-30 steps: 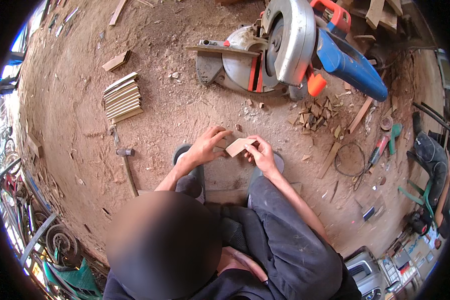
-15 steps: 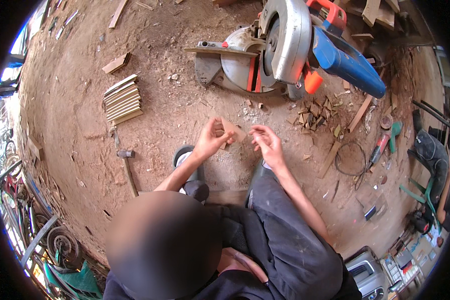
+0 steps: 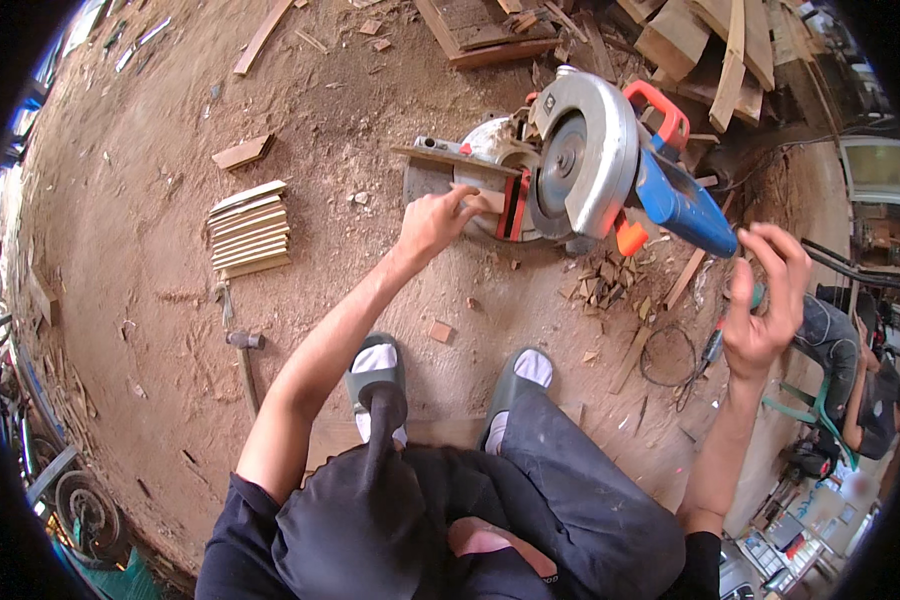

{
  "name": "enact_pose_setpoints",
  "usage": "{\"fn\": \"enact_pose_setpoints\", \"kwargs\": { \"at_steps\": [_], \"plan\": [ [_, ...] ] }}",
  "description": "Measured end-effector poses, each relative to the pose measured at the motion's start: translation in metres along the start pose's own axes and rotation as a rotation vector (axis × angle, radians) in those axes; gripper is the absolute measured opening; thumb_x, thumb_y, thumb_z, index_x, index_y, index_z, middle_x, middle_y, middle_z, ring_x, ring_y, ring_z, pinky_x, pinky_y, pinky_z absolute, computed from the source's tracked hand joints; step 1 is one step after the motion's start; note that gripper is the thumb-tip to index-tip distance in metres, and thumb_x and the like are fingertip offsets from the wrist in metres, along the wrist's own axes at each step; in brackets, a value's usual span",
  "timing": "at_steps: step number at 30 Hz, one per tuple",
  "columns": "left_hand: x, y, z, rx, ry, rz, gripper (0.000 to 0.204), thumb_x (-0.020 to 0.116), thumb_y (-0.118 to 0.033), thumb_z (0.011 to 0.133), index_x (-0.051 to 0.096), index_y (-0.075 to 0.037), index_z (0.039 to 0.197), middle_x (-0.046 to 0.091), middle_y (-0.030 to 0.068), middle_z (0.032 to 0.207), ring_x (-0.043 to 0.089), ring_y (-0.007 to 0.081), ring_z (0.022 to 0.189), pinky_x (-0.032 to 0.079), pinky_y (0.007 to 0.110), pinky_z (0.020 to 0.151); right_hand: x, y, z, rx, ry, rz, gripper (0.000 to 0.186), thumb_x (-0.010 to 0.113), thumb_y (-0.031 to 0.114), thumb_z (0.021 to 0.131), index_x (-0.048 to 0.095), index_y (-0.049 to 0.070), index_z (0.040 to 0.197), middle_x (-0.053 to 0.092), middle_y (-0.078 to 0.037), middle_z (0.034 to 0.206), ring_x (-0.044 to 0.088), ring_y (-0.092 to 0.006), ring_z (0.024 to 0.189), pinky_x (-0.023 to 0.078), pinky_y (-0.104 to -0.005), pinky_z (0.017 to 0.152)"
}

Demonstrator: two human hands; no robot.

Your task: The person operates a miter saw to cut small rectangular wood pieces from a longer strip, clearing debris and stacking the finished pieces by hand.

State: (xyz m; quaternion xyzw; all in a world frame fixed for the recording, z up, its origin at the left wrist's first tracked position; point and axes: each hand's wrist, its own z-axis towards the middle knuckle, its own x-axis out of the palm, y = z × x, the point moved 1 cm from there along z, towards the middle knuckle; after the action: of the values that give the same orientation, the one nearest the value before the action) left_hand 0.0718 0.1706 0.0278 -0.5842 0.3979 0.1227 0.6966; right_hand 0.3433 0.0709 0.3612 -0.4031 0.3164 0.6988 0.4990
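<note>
My left hand point(image 3: 432, 230) pinches a small flat piece of wood point(image 3: 489, 201) and holds it on the base of the mitre saw point(image 3: 592, 150), beside the red-edged slot. The fence point(image 3: 438, 155) stands just behind those fingers. Above and right of the piece, the round blade point(image 3: 565, 160) shows under its grey guard, with the saw head raised. My right hand point(image 3: 767, 305) is beside the end of the blue saw handle point(image 3: 685, 208), fingers apart and curved, holding nothing. Another small wooden piece point(image 3: 440, 331) lies on the ground between my feet.
A neat stack of wooden strips point(image 3: 249, 230) and a hammer point(image 3: 245, 342) lie at left. Small offcuts point(image 3: 610, 280) are heaped right of the saw, near a coiled cable point(image 3: 668, 358). Boards point(image 3: 675, 45) pile up behind. Another person point(image 3: 850, 375) sits at far right.
My left hand has moved forward from near my feet to the saw base with the wooden piece. My right hand has swung right, toward the saw handle. The view has shifted.
</note>
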Motion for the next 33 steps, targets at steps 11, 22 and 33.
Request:
{"fn": "enact_pose_setpoints", "kwargs": {
  "at_steps": [11,22,33],
  "plan": [
    [0.001,0.034,0.024,0.372,-0.105,0.051,0.052,0.082,-0.029,0.079,0.066,-0.011,0.125,0.061,0.0095,0.120,0.055,0.0302,0.116,0.045,0.042,0.099,0.061,-0.029,0.038,0.261,0.613,0.239,0.071,0.094,0.055,0.055,0.070,0.006,0.102,0.074,-0.012,0.087,0.074,-0.0335,0.081,0.056,-0.0401,0.075],
    [0.007,0.044,0.030,0.279,-0.075,-0.198,0.041,0.084,-0.026,0.076,0.073,-0.010,0.112,0.064,0.0082,0.103,0.060,0.0293,0.104,0.048,0.041,0.094,0.073,-0.016,0.018,0.330,0.572,0.180,0.062,0.093,0.048,0.054,0.068,0.010,0.096,0.073,-0.010,0.078,0.074,-0.0309,0.074,0.056,-0.0405,0.067],
    [0.007,0.044,0.032,0.306,-0.110,-0.251,0.027,0.080,-0.018,0.082,0.076,-0.008,0.108,0.064,0.0097,0.101,0.063,0.0304,0.100,0.051,0.042,0.092,0.071,-0.012,0.004,0.296,0.474,0.174,0.063,0.096,0.042,0.053,0.070,0.010,0.100,0.072,-0.010,0.080,0.073,-0.0293,0.073,0.056,-0.0387,0.067]
  ]
}}
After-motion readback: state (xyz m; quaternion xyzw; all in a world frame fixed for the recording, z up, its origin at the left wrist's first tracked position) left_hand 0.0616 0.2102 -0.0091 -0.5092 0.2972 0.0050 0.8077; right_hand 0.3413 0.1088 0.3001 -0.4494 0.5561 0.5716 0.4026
